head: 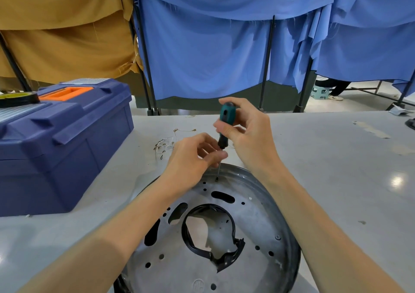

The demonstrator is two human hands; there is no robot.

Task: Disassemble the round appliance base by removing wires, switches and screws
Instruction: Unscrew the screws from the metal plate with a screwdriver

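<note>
The round metal appliance base [253, 223] lies flat on the table in front of me, with a large central hole rimmed in black and several small holes. A teal and black screwdriver [226, 124] stands upright over the base's far rim. My right hand [249, 135] grips its handle. Its thin shaft points down at a small screw [217, 178] near the rim. My left hand [197, 155] pinches the shaft just below the handle. Loose removed wires [166, 143] with ring terminals lie on the table behind my left hand.
A blue toolbox [60, 139] with an orange handle stands at the left, a roll of tape [18, 98] on its lid. Blue and tan cloth screens [202, 52] hang behind the table's far edge. A dark object [411, 123] sits at the right edge.
</note>
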